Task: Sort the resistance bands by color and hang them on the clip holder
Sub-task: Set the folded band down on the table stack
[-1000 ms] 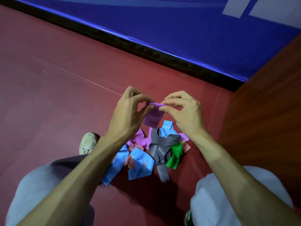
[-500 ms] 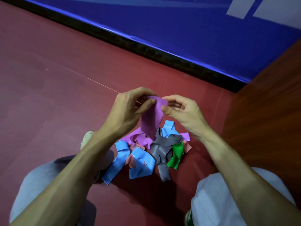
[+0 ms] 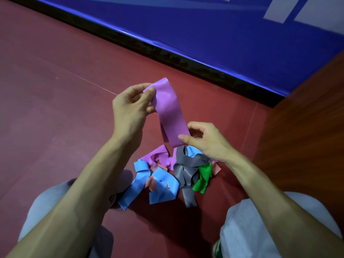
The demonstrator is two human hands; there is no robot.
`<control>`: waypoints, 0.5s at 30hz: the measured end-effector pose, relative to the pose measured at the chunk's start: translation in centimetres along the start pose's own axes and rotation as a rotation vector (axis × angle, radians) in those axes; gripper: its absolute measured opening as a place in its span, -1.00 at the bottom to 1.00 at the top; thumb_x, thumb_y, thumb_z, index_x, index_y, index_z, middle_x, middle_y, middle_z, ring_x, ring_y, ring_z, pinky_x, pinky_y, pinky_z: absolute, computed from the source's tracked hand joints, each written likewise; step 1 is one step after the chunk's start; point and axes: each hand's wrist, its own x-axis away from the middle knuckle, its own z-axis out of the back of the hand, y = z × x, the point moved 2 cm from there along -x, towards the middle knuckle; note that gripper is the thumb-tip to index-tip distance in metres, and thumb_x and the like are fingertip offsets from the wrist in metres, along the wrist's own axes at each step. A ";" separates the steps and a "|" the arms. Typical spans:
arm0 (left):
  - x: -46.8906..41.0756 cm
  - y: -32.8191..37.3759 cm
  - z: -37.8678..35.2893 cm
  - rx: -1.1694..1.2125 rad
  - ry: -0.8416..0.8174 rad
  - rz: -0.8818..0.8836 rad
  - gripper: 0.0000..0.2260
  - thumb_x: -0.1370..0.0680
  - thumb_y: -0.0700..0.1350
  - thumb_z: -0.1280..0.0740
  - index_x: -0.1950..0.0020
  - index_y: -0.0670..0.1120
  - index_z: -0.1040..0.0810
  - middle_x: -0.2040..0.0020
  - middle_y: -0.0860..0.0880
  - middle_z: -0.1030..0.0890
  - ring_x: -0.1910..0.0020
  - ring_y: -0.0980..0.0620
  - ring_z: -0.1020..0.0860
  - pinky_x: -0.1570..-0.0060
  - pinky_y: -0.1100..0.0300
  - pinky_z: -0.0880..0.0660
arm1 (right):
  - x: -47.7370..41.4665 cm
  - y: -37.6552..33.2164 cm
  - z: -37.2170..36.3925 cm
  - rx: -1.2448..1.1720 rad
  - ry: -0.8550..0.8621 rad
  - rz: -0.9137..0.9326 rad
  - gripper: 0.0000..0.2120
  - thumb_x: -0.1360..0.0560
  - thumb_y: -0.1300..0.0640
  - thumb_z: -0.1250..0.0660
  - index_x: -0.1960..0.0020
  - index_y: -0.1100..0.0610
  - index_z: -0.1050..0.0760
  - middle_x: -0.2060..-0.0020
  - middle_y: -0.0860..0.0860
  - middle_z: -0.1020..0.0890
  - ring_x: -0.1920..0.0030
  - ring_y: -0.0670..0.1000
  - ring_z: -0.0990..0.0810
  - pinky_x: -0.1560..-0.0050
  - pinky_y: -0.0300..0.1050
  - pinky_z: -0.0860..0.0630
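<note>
Left hand (image 3: 130, 108) pinches purple band (image 3: 169, 112) at top, right hand (image 3: 202, 140) at its lower end, above pile (image 3: 167, 179) on floor (image 3: 55, 90); risk: slick band slips either pinch and drops into the mixed colours below.

Dark red floor (image 3: 55, 90) is being shown across most of the view, being crossed by a thin pale line (image 3: 89, 81) running diagonally. Far edge is being bordered by a black base strip (image 3: 167, 54), with a glossy blue wall panel (image 3: 204, 30) being seen above it. White blocks (image 3: 275, 10) are being cut off at the panel's top right. A brown wood-grain surface (image 3: 307, 136) is being seen at right. Lighting is being kept dim; soft shadow is being cast on the near floor.
</note>
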 end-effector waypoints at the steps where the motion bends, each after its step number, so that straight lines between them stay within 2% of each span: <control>1: 0.0 0.0 0.0 0.001 0.000 0.001 -0.86 -0.55 -0.25 -0.33 -0.05 -0.30 -0.59 0.40 0.07 -0.55 0.41 0.18 -0.46 0.40 0.36 -0.43 | 0.0 0.1 -0.1 -0.006 0.006 -0.003 -0.86 -0.48 0.19 -0.42 0.21 0.00 -0.58 0.34 -0.14 -0.61 0.29 -0.22 -0.46 0.20 -0.27 -0.40; 4: 0.2 0.1 -0.3 -0.027 -0.014 -0.020 -0.89 -0.55 -0.26 -0.33 -0.03 -0.25 -0.60 0.38 0.10 -0.59 0.41 0.19 -0.48 0.38 0.35 -0.45 | -0.1 0.4 0.1 -0.060 0.057 -0.050 -0.75 -0.45 0.23 -0.45 0.30 -0.06 -0.57 0.36 -0.13 -0.59 0.28 -0.15 -0.52 0.21 -0.19 -0.47; 8: 0.6 0.6 -0.6 -0.152 -0.111 -0.123 -0.92 -0.57 -0.22 -0.32 -0.02 -0.13 -0.60 0.27 0.08 -0.64 0.35 0.20 -0.53 0.33 0.31 -0.51 | -0.1 0.2 0.2 -0.176 0.069 -0.113 -0.91 -0.46 0.33 -0.42 0.15 0.19 -0.54 0.27 0.03 -0.64 0.28 -0.14 -0.60 0.19 -0.27 -0.56; 11: 1.0 0.6 -0.9 -0.267 -0.173 -0.199 -0.92 -0.58 -0.20 -0.31 -0.01 -0.09 -0.59 0.21 0.04 -0.63 0.32 0.23 -0.55 0.30 0.30 -0.52 | -0.3 0.5 0.1 -0.152 0.059 -0.135 -0.83 -0.45 0.34 -0.42 0.13 0.08 -0.56 0.22 0.06 -0.67 0.25 -0.11 -0.62 0.19 -0.21 -0.57; 13: 1.0 0.5 -0.9 -0.285 -0.171 -0.216 -0.92 -0.58 -0.19 -0.31 -0.02 -0.09 -0.59 0.20 0.04 -0.63 0.31 0.21 -0.55 0.27 0.27 -0.54 | -0.4 0.8 0.2 -0.061 0.085 -0.150 -0.82 -0.42 0.27 -0.46 0.18 0.01 -0.57 0.22 0.07 -0.69 0.22 -0.06 -0.60 0.13 0.00 -0.57; 14: 0.9 0.4 -0.8 -0.289 -0.162 -0.219 -0.92 -0.58 -0.18 -0.31 -0.01 -0.09 -0.59 0.20 0.04 -0.63 0.31 0.20 -0.56 0.27 0.25 -0.55 | -0.4 0.9 0.2 -0.030 0.103 -0.159 -0.82 -0.41 0.24 -0.48 0.22 -0.01 -0.57 0.23 0.03 -0.70 0.22 -0.05 -0.60 0.10 0.06 -0.56; 15: 0.8 0.4 -0.7 -0.293 -0.152 -0.220 -0.92 -0.59 -0.18 -0.31 -0.01 -0.08 -0.59 0.21 0.04 -0.63 0.32 0.20 -0.56 0.26 0.23 -0.56 | -0.4 0.9 0.3 -0.020 0.115 -0.164 -0.81 -0.41 0.22 -0.49 0.26 -0.01 -0.55 0.28 -0.05 -0.69 0.25 -0.09 -0.59 0.11 0.04 -0.56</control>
